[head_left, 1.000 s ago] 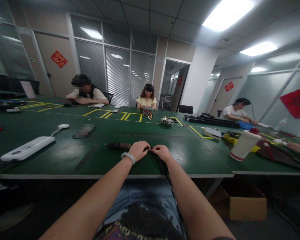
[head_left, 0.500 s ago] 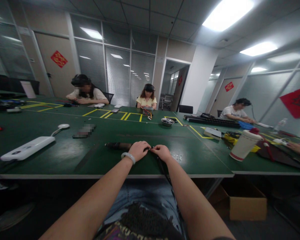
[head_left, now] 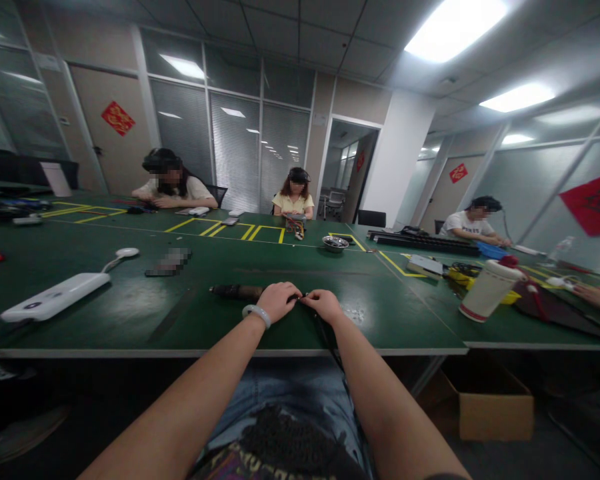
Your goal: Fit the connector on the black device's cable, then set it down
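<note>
My left hand [head_left: 280, 302], with a pale bangle at the wrist, is closed at the right end of a dark, pen-shaped power tool [head_left: 236, 292] that looks like an electric screwdriver and lies on the table. Its fingertips meet at a small dark piece, too small to name. My right hand [head_left: 324, 305] pinches close beside it, the fingertips of both hands almost touching. From under the right hand a black cable [head_left: 325, 331] runs down over the table's front edge. Small clear bits [head_left: 355, 315] lie just right of that hand.
The green table [head_left: 130, 333] also bears a white power strip [head_left: 57, 297], a blurred flat object [head_left: 169, 263], a metal bowl [head_left: 335, 244] and a tilted paper cup [head_left: 491, 291]. Several people sit around it. A cardboard box [head_left: 497, 417] stands below on the right.
Both hands stay in the same place, with at most a slight shift of the fingers. The tool and the cable lie as before.
</note>
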Demonstrator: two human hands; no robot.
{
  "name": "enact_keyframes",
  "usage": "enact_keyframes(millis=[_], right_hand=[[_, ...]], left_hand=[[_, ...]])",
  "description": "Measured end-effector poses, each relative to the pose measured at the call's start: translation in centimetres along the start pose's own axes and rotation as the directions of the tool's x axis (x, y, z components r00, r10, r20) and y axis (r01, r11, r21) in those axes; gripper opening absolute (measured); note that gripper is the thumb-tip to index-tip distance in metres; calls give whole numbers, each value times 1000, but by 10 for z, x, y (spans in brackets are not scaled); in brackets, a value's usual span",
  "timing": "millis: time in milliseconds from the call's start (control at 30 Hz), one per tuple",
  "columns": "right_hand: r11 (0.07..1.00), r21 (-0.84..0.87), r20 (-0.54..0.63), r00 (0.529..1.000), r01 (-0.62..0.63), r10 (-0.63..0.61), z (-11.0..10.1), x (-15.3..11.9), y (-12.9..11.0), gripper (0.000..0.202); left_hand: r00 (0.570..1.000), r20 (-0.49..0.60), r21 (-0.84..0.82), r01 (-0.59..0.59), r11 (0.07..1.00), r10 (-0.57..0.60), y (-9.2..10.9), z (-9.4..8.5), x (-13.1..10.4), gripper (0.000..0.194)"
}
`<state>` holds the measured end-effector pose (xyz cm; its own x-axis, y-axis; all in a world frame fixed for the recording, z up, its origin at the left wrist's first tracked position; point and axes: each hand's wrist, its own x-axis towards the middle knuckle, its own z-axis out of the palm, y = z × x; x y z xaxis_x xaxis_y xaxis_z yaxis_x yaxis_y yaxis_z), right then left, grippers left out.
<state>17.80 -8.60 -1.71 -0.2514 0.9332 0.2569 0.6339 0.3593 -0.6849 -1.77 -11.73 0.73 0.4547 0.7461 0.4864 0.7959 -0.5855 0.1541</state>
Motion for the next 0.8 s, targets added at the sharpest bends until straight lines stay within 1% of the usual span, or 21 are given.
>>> enact_keyframes(millis=[200,333,500,700,800], right_hand=[[1000,1,4,1000,-3,3,-1,-1,0,32],[1000,6,5,1000,-5,5,0,-1,0,31],[1000,11,3,1000,-13,13,0,0,0,33],[1000,12,-4,1000,-16,16,1,0,2,32],[1000,17,-4,1000,-14,14,1,0,2,31]], left_hand=[[1000,-14,2,25,1000,-25,0,0,0,20],[1000,-8,-3,7,1000,-7,0,0,0,16],[1000,-2,-10,-13,1000,13,-1,0,0,16],[999,-33,-3,8,1000,-8,-1,1,-1,21],[999,-34,0,6,1000,-6,-1,2,0,17]])
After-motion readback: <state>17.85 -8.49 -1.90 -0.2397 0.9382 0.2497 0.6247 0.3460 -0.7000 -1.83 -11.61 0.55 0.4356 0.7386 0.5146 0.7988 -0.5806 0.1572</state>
